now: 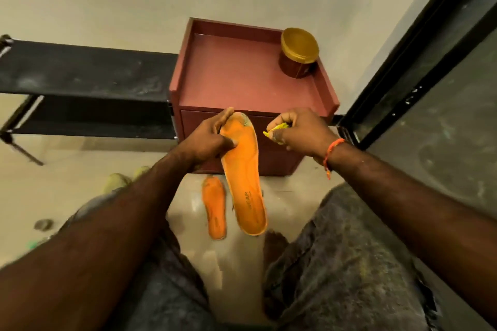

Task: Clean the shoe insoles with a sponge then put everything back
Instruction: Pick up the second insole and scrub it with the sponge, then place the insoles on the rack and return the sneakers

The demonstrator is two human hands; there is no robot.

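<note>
Left hand (212,140) fingers pinching insole (243,174) near toe, heel dangling over floor; right hand (298,130) clenching sponge (277,129) beside it; scrubbing pressure risking insole slipping, bending, dropping onto second insole (215,208)

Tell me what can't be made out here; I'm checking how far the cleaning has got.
All in the head view:
- Sponge: mostly hidden inside the right hand; only a yellow edge shows.
- Shoes: blurred, partly behind the left forearm.
- Insole in the left hand: its underside faces away.
- Tub contents: lid on.
</note>
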